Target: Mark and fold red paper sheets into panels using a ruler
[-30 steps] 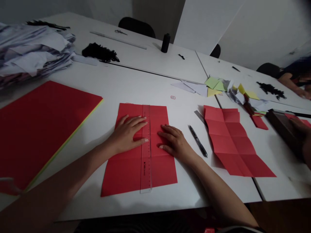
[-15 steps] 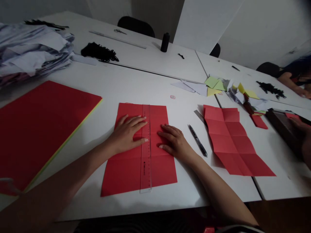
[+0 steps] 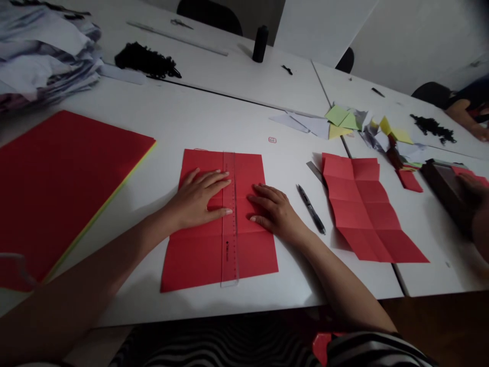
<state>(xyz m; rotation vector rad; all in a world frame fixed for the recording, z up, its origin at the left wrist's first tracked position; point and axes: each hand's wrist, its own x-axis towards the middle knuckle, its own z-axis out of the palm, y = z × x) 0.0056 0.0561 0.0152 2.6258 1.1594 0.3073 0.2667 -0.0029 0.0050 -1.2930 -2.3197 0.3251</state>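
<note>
A creased sheet of red paper (image 3: pixel 198 257) lies flat on the table in front of me. Lengthwise down its middle runs a clear plastic ruler (image 3: pixel 229 255), its near end reaching past the paper's edge. My left hand (image 3: pixel 200 196) rests spread on the paper, with fingertips and thumb touching the ruler's left edge. To the right of the ruler, my right hand (image 3: pixel 275 209) lies on the paper with fingers apart, holding nothing. A black pen (image 3: pixel 311 210) lies right of that hand. Beyond it is another red sheet (image 3: pixel 370 209) with folded squares, over part of a metal ruler (image 3: pixel 315 172).
Large red sheets (image 3: pixel 76 178) with a yellow edge lie at left, below a paper pile (image 3: pixel 46 56). Black cords (image 3: pixel 147 60), a black bottle (image 3: pixel 260 45) and paper scraps (image 3: pixel 340 118) lie farther back. At right, another person's hand (image 3: pixel 471 186) is by a dark block (image 3: pixel 446 191).
The whole scene sits slightly higher in the picture, as the camera has tipped downward. Both hands and the ruler keep their places on the red paper.
</note>
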